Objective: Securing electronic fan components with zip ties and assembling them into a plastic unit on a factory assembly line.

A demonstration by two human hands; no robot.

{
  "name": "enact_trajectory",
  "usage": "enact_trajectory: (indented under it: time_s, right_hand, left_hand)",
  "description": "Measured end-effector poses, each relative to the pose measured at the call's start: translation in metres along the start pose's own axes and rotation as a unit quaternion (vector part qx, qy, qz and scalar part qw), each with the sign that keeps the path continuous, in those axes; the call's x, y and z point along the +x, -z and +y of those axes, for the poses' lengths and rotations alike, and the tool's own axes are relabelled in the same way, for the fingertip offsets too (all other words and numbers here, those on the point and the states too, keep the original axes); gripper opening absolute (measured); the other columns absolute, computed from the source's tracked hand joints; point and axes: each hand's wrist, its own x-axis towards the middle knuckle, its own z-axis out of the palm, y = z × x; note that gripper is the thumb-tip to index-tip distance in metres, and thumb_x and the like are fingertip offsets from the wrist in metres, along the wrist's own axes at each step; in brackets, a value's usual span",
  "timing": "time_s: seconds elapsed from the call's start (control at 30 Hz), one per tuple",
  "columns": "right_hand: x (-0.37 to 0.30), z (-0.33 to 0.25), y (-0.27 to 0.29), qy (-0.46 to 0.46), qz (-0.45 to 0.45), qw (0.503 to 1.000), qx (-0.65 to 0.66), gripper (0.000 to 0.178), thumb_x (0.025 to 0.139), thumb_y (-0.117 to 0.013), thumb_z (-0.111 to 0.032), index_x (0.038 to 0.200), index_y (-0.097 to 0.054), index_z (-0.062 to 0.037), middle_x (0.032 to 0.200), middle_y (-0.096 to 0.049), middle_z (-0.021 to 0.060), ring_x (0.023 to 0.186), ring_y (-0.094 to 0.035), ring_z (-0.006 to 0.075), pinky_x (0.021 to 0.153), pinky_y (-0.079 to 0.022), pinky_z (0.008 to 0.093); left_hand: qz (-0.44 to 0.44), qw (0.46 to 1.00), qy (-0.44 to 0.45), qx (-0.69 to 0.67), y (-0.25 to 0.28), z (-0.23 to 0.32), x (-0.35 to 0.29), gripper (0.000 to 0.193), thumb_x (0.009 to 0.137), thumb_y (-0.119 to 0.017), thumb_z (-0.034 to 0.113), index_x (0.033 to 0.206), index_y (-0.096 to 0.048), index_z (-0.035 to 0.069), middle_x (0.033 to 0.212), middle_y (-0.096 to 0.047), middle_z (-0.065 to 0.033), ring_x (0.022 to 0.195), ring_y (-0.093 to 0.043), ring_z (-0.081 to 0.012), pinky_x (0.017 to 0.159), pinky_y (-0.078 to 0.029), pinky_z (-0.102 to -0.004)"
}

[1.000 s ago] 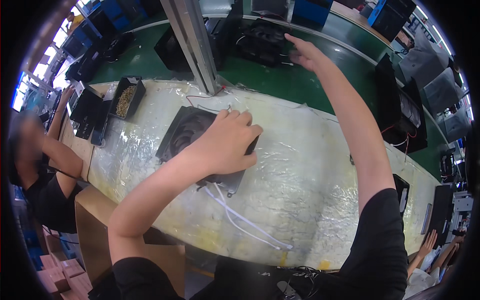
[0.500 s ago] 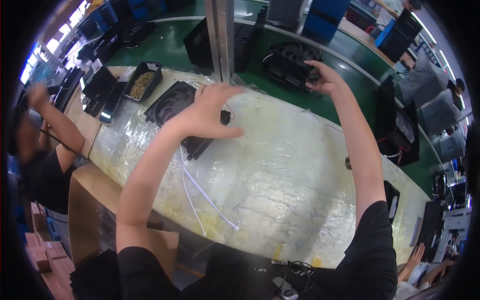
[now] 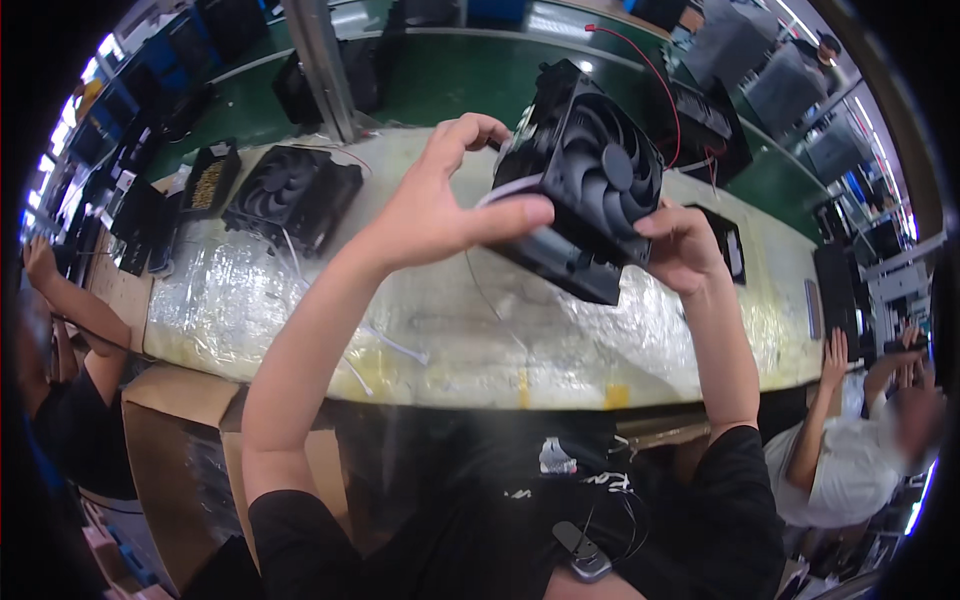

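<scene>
Both my hands have a black fan unit [image 3: 600, 170] raised above the plastic-covered table, tilted, its round fan facing up and toward the right. My left hand [image 3: 440, 195] grips its left side, thumb across the near edge and fingers behind. At the lower right corner my right hand [image 3: 690, 250] holds it, thumb on the frame. A second black fan unit [image 3: 285, 190] lies on the table to the left, with white cables [image 3: 405, 348] trailing toward the near edge. A red cable [image 3: 655, 75] arcs behind the held unit; where it joins is hidden.
On the left stand a black bin [image 3: 210, 180] of small brass-coloured parts and a cardboard box [image 3: 180, 400]. A metal post [image 3: 322, 70] rises at the table's far edge, before a green conveyor [image 3: 450, 85]. Other people work on both sides.
The fan unit has come off the green conveyor to above the table, now in both hands. My left hand has left the other fan unit and moved right. The view has turned rightward.
</scene>
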Motion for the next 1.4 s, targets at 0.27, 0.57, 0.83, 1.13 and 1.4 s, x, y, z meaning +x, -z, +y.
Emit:
enact_trajectory:
  time_s: [0.27, 0.57, 0.83, 1.13, 1.4]
  right_hand:
    - [-0.082, 0.057, 0.009, 0.107, 0.024, 0.994, 0.012, 0.073, 0.06, -0.058, 0.009, 0.132, -0.048, 0.004, 0.12, -0.063, 0.0149, 0.111, -0.063, 0.0261, 0.1, -0.049, 0.0373]
    - [-0.127, 0.088, 0.015, 0.104, 0.103, 0.989, -0.01, 0.081, 0.055, -0.056, 0.004, 0.136, -0.045, 0.0042, 0.125, -0.06, 0.0177, 0.117, -0.059, 0.0292, 0.107, -0.043, 0.0414]
    - [-0.134, 0.097, 0.007, 0.155, 0.104, 0.981, 0.056, 0.072, 0.062, -0.054, 0.002, 0.133, -0.045, 0.0061, 0.122, -0.061, 0.0181, 0.113, -0.061, 0.0298, 0.105, -0.045, 0.043]
    - [-0.13, 0.119, -0.003, 0.117, 0.179, 0.969, 0.121, 0.07, 0.066, -0.052, 0.0, 0.136, -0.043, 0.0043, 0.129, -0.058, 0.0177, 0.12, -0.058, 0.0307, 0.104, -0.047, 0.0447]
    - [-0.124, 0.142, -0.011, 0.056, 0.203, 0.963, 0.165, 0.063, 0.071, -0.051, 0.002, 0.133, -0.048, 0.002, 0.123, -0.063, 0.0144, 0.111, -0.064, 0.0268, 0.092, -0.054, 0.0389]
  left_hand:
    - [-0.143, 0.982, 0.109, -0.055, -0.035, 0.04, -0.061, 0.074, 0.056, -0.095, 0.022, 0.116, -0.053, 0.009, 0.113, -0.052, 0.0008, 0.11, -0.05, -0.0134, 0.084, -0.047, -0.0314]
    - [-0.215, 0.945, -0.152, 0.193, -0.037, 0.05, -0.066, 0.043, 0.07, -0.085, 0.026, 0.094, -0.057, 0.003, 0.09, -0.06, -0.009, 0.088, -0.059, -0.0231, 0.075, -0.046, -0.0346]
    - [-0.249, 0.961, 0.119, -0.02, -0.037, 0.054, -0.065, 0.02, 0.085, -0.074, 0.018, 0.082, -0.069, -0.002, 0.069, -0.064, -0.0029, 0.068, -0.055, -0.0088, 0.067, -0.045, -0.0266]
    - [-0.061, 0.979, 0.097, 0.167, -0.07, 0.055, -0.097, 0.021, 0.092, -0.064, 0.011, 0.109, -0.068, -0.002, 0.066, -0.063, -0.0073, 0.053, -0.057, -0.0194, 0.051, -0.044, -0.0345]
    - [-0.088, 0.958, 0.1, 0.253, -0.066, 0.035, -0.102, 0.029, 0.091, -0.061, 0.008, 0.118, -0.064, -0.002, 0.069, -0.063, -0.0179, 0.064, -0.061, -0.0331, 0.059, -0.048, -0.0421]
